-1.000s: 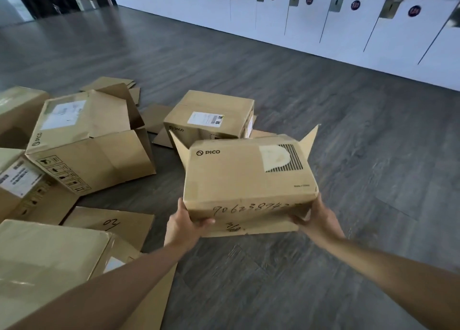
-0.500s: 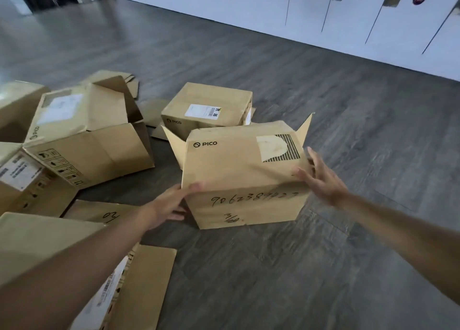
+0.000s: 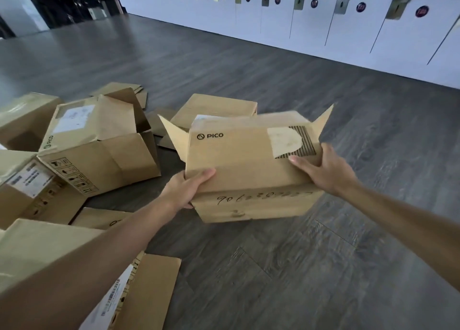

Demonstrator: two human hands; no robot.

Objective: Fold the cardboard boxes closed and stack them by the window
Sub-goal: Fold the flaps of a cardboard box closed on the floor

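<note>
A brown PICO cardboard box (image 3: 244, 165) with a handwritten number on its front is in the middle of the view, just above the floor. Two side flaps stick up at its far corners. My left hand (image 3: 185, 190) grips its near left corner, thumb on top. My right hand (image 3: 323, 170) grips the near right edge, fingers lying over the torn label patch. Behind it a closed PICO box (image 3: 219, 106) sits on the floor.
To the left lie several other boxes: an open one on its side (image 3: 99, 145), one with a shipping label (image 3: 27, 185), and flattened cardboard (image 3: 149, 287) near my left arm. White numbered lockers (image 3: 323, 23) line the far wall. Dark wood floor (image 3: 323, 255) spreads to the right.
Half a second ago both hands were open beside the box resting on the floor. Now they hold its near corners and the box is raised and tilted.
</note>
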